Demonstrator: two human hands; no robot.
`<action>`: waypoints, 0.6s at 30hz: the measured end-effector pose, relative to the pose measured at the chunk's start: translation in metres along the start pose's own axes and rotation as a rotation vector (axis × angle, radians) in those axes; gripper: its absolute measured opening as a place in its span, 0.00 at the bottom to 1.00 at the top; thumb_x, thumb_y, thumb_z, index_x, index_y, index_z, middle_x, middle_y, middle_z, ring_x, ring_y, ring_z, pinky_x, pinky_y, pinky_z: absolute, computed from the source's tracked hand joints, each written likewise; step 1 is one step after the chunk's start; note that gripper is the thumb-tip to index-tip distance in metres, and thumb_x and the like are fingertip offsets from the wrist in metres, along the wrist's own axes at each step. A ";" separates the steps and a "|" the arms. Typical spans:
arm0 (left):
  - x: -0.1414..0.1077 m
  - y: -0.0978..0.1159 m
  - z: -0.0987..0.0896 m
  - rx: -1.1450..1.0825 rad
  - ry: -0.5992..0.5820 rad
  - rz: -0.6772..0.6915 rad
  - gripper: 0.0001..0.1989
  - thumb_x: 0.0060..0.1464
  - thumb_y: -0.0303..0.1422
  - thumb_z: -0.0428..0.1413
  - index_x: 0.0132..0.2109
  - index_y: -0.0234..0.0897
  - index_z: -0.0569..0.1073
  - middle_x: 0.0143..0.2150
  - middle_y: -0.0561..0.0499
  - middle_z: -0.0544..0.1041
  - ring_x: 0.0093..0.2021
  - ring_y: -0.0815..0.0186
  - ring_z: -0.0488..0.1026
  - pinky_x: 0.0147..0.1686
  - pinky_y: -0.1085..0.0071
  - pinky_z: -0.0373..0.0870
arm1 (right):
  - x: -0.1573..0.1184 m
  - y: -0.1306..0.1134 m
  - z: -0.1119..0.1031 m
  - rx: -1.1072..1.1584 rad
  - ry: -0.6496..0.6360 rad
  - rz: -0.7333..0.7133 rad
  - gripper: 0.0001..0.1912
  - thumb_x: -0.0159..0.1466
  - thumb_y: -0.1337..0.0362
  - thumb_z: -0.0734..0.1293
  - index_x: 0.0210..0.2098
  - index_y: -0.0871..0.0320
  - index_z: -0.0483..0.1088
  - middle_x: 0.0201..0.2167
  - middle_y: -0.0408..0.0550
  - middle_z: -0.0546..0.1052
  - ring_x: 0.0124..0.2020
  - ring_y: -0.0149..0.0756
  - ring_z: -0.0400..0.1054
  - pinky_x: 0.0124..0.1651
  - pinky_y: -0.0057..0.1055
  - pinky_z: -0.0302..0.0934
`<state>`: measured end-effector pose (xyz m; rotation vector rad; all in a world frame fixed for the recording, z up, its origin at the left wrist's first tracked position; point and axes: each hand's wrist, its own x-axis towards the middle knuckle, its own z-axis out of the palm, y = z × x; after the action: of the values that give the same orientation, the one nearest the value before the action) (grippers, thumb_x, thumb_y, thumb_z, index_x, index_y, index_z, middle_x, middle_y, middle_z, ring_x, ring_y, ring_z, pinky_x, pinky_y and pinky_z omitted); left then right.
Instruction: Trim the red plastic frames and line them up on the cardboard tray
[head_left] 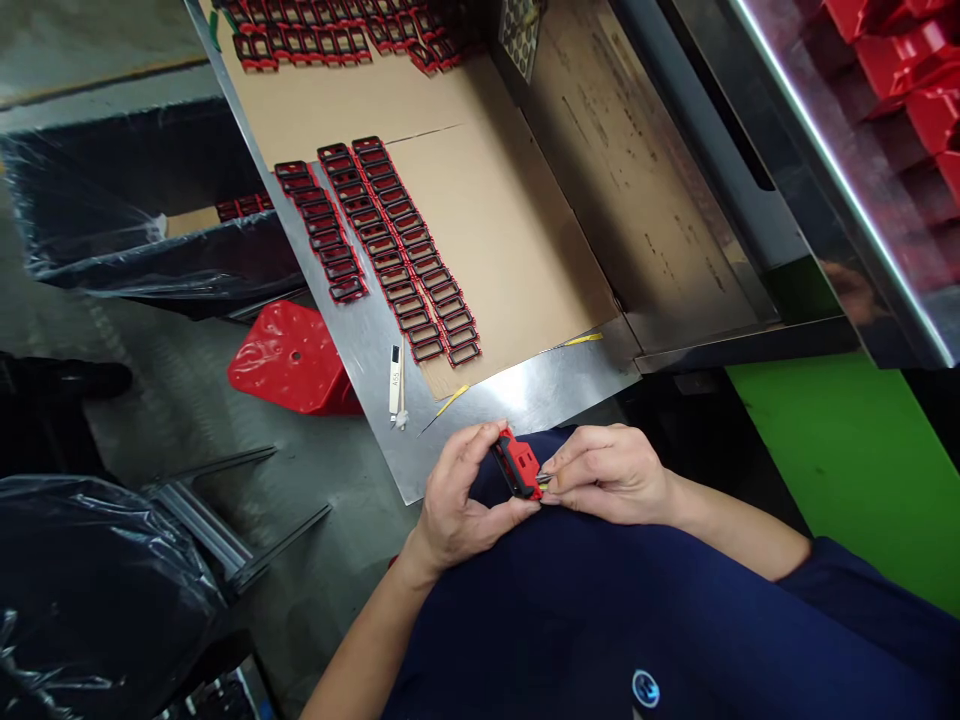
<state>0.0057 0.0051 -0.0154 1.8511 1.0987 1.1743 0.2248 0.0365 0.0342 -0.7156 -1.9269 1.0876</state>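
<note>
My left hand (459, 500) grips a small red and black plastic part (519, 464) by its ends, between thumb and fingers, close to my body. My right hand (611, 472) is closed in a pinch around a thin metal tool (544, 478); its tip meets the part's lower right corner. Most of the tool is hidden by the fingers, so its exact kind does not show. Beyond my hands, rows of similar red and black frames (409, 250) lie on brown cardboard (502, 230) over a metal table (517, 385).
A white-handled knife (395, 380) and yellow-handled picks (454, 398) lie along the table's near edge. More parts (300, 42) stand at the far end. Left of the table are a red stool (289, 358) and a plastic-lined bin (150, 250). A metal-edged machine (862, 190) rises at right.
</note>
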 end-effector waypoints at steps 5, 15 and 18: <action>-0.006 -0.006 0.007 -0.177 0.090 -0.015 0.39 0.51 0.31 0.67 0.68 0.43 0.62 0.58 0.41 0.70 0.56 0.56 0.74 0.55 0.57 0.75 | -0.007 0.010 0.008 0.219 0.220 0.347 0.07 0.58 0.65 0.78 0.31 0.59 0.77 0.31 0.47 0.79 0.30 0.30 0.76 0.33 0.22 0.71; -0.010 -0.006 0.005 -0.509 0.232 -0.170 0.30 0.55 0.38 0.65 0.61 0.46 0.64 0.60 0.42 0.68 0.62 0.53 0.71 0.56 0.58 0.75 | -0.002 0.007 0.004 0.245 0.308 0.331 0.07 0.56 0.66 0.78 0.31 0.58 0.78 0.35 0.48 0.78 0.35 0.31 0.76 0.38 0.25 0.72; -0.013 -0.004 0.006 -0.472 0.217 -0.167 0.30 0.54 0.40 0.65 0.61 0.47 0.64 0.60 0.42 0.68 0.61 0.52 0.72 0.55 0.56 0.76 | 0.004 0.004 0.003 0.152 0.232 0.208 0.06 0.57 0.67 0.78 0.32 0.59 0.78 0.35 0.50 0.79 0.37 0.33 0.77 0.42 0.28 0.73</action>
<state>0.0067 -0.0054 -0.0256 1.2730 0.9649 1.4145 0.2208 0.0400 0.0311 -0.9285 -1.5819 1.2057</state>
